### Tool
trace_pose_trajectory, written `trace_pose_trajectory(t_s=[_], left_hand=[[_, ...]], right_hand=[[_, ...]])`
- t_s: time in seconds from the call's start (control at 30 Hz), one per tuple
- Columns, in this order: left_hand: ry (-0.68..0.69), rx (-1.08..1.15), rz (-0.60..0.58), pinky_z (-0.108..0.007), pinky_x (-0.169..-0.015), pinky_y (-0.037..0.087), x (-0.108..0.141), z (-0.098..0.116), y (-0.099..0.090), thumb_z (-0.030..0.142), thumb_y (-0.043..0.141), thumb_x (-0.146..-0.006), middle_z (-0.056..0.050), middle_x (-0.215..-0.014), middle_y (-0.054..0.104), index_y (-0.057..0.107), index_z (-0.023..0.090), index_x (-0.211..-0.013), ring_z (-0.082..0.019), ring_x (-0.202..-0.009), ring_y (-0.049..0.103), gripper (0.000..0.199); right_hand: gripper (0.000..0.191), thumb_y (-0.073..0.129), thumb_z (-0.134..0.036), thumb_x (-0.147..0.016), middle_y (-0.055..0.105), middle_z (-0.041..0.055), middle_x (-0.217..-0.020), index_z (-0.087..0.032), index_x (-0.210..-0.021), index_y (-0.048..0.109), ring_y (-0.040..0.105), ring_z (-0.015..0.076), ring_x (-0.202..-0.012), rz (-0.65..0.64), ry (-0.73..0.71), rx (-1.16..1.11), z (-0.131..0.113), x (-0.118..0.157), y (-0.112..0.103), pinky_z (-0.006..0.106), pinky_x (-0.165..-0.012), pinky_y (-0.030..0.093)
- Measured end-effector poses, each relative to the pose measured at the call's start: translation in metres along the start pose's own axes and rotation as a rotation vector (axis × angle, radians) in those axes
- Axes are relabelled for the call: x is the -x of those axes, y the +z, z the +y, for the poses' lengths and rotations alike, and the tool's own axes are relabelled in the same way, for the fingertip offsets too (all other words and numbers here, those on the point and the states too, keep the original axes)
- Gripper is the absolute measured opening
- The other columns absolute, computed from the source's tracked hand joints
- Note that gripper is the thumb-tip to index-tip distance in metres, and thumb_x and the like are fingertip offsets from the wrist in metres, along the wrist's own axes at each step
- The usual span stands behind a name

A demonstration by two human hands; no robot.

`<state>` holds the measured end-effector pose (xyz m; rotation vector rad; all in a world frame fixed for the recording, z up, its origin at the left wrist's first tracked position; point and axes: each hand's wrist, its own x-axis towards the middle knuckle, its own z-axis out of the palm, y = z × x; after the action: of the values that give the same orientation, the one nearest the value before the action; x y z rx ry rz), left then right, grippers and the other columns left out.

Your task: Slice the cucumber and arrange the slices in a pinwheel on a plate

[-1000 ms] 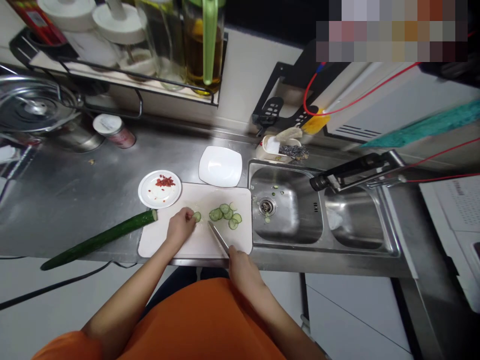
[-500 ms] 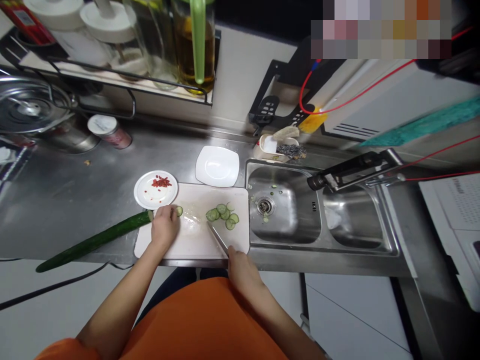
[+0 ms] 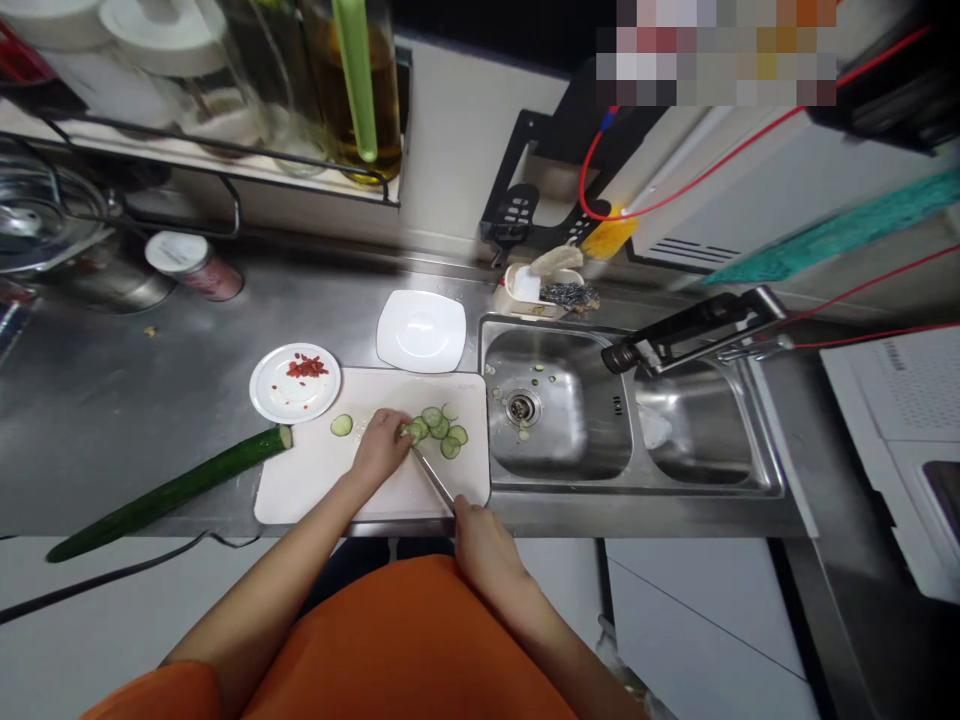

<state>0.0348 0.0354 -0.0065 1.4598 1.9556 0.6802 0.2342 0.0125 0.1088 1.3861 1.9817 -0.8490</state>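
My right hand [image 3: 486,540] is wrapped round the handle of a knife [image 3: 435,480], its blade slanting up and left over the white cutting board [image 3: 300,490]. The knife tip reaches the near left edge of a loose group of cucumber slices [image 3: 439,428]. My left hand [image 3: 381,445] is at that same edge, its fingers bent and pinched on a cucumber slice [image 3: 407,432] beside the tip. One more slice [image 3: 341,426] lies apart on the left of the board. A long cut cucumber [image 3: 172,490] rests with its cut end over the board's left edge.
Behind the board stand a round plate with red bits [image 3: 262,385] and a white square plate [image 3: 421,330]. A double sink [image 3: 562,400] with cucumber scraps adjoins on the right, its black faucet [image 3: 675,335] above. A rack [image 3: 300,175] holds jars and an oil bottle.
My left hand has moved right across the board, from the lone slice to the group of slices. That lone slice now lies uncovered. The knife stays nearly in place.
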Motion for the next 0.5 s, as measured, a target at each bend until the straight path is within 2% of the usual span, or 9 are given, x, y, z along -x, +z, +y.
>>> trace_pose_trajectory(t_s=[0.13,0.3,0.4,0.5], left_hand=[[-0.069,0.002,-0.02,-0.029,-0.068,0.044,0.002,0.004,-0.008,0.023,0.055,-0.075,0.0,-0.072,0.06,0.06,0.021,-0.077,-0.016,-0.071,0.056,0.006],[-0.154,0.052,-0.004,-0.024,-0.06,0.042,0.008,-0.006,-0.025,0.028,0.055,-0.076,0.003,-0.066,0.062,0.061,0.022,-0.076,-0.013,-0.061,0.055,0.009],[-0.159,0.013,-0.002,-0.025,-0.063,0.044,0.011,-0.015,-0.034,0.025,0.053,-0.077,0.002,-0.068,0.064,0.063,0.022,-0.077,-0.014,-0.063,0.057,0.011],[-0.07,-0.036,0.057,-0.029,-0.077,0.047,0.015,-0.02,-0.035,0.025,0.05,-0.081,-0.002,-0.086,0.07,0.067,0.022,-0.086,-0.018,-0.081,0.063,0.018]], right_hand=[[0.036,0.032,0.0,-0.085,0.066,0.0125,-0.093,-0.016,-0.109,0.054,0.064,0.0228,-0.09,-0.011,0.005,-0.009,-0.001,0.0,-0.002,0.027,-0.068,0.041],[0.034,0.034,-0.001,-0.086,0.066,0.0116,-0.093,-0.017,-0.109,0.053,0.065,0.0225,-0.089,-0.019,0.0,-0.001,0.0,-0.002,-0.002,0.027,-0.066,0.041],[0.035,0.033,-0.001,-0.086,0.066,0.0111,-0.094,-0.017,-0.109,0.053,0.065,0.0227,-0.09,-0.001,-0.004,0.004,-0.001,-0.004,-0.001,0.027,-0.066,0.041],[0.033,0.034,-0.003,-0.087,0.066,0.0111,-0.094,-0.017,-0.109,0.054,0.064,0.0228,-0.091,0.01,-0.004,0.004,-0.005,-0.006,0.001,0.027,-0.065,0.042]])
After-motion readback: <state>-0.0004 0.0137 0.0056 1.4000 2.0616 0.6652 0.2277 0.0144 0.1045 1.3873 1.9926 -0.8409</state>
